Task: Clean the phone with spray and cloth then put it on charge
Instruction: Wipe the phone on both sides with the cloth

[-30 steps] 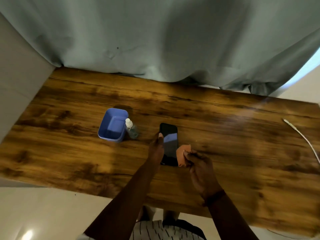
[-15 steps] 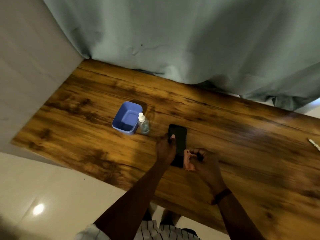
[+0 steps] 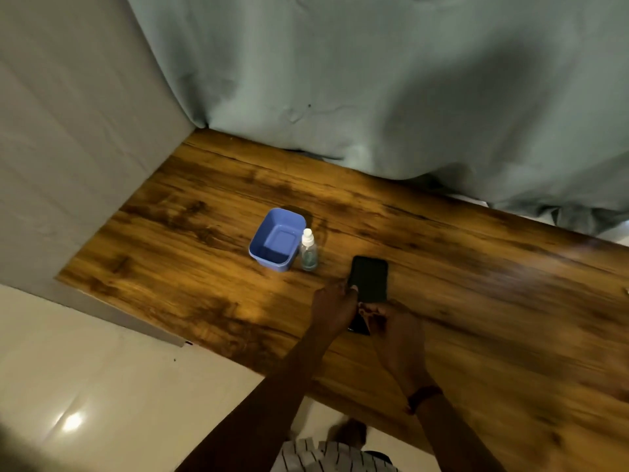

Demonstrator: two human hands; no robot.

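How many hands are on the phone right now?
2. The left hand holds the phone by its left edge; the right hand covers its near end. More of the phone is hidden under them.

Tabletop (image 3: 476,301): warm amber-brown wood grain with dark, smoky streaks and blotches.
Tub (image 3: 277,239), left of centre: periwinkle blue, plain.
Spray bottle (image 3: 308,251) to its right: clear body with faint green tint, white cap.
Phone (image 3: 369,279): black, screen dark.
Curtain (image 3: 374,80), far side: muted grey-green, plain.
Wall (image 3: 68,131), left: pale grey.
Floor (image 3: 102,386), near left: glossy cream, one bright light spot.
Wristband (image 3: 423,395), right wrist: dark reddish-brown.
Garment (image 3: 326,458), near edge: white with thin dark stripes.
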